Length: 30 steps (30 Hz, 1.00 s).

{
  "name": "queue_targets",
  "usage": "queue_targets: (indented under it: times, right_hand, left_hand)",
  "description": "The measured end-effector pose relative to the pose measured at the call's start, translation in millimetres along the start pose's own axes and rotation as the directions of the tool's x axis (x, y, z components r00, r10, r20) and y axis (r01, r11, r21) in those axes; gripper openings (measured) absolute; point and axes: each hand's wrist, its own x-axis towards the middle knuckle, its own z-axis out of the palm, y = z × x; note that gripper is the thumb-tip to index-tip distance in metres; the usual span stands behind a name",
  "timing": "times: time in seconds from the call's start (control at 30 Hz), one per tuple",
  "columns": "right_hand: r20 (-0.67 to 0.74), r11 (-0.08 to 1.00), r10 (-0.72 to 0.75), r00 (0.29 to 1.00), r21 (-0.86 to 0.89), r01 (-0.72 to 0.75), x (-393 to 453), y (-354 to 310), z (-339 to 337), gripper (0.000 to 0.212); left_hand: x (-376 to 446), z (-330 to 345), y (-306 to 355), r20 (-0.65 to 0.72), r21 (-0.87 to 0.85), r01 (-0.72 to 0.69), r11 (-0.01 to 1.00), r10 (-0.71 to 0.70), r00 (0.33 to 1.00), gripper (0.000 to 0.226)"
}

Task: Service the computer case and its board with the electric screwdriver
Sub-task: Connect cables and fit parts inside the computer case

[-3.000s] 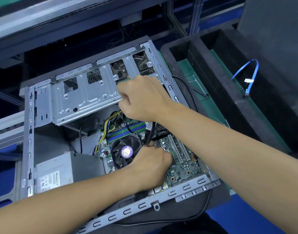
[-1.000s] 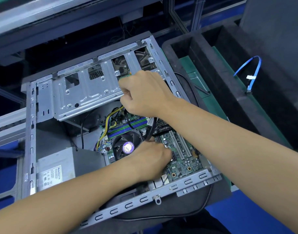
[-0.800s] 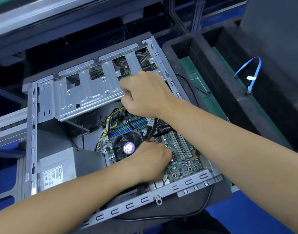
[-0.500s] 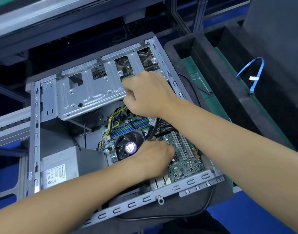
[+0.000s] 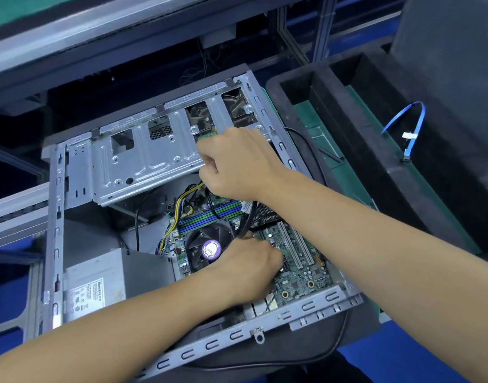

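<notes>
The open grey computer case [image 5: 55, 217] lies on its side, with the green board [image 5: 300, 275] and its black fan [image 5: 209, 248] inside. My right hand [image 5: 237, 164] is a fist above the memory slots. It grips the electric screwdriver, whose green end [image 5: 206, 134] shows above the fist and whose black shaft [image 5: 247, 219] runs down toward the board. My left hand [image 5: 245, 269] rests on the board right of the fan. Its fingers are curled, thumb and forefinger pinching the shaft's lower end. The tip itself is hidden.
The silver drive cage [image 5: 143, 164] fills the case's upper part; the power supply [image 5: 99, 283] sits lower left. A black foam tray [image 5: 356, 150] on the right holds a blue cable [image 5: 414, 128]. A black cord [image 5: 339, 338] loops under the case's front rail.
Both hands stay in the same spots on the screwdriver and the board. Only the camera view has drifted slightly.
</notes>
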Motion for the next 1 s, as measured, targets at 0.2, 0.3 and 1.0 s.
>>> queue_targets:
  times: [0.2, 0.3, 1.0]
  right_hand:
    - [0.001, 1.0, 0.002, 1.0, 0.02, -0.002, 0, 1, 0, 0.011]
    - [0.007, 1.0, 0.005, 1.0, 0.024, -0.005, 0, 1, 1, 0.011]
    - [0.002, 0.999, 0.025, 1.0, 0.024, -0.025, 1, -1, -1, 0.016]
  left_hand:
    - [-1, 0, 4, -0.004, 0.013, -0.025, 1.0, 0.025, 1.0, 0.028]
    - [-1, 1, 5, -0.007, 0.016, -0.028, 0.999, 0.028, 1.0, 0.031]
    - [-4, -10, -9, -0.064, -0.313, 0.042, 0.949, -0.065, 0.996, 0.009]
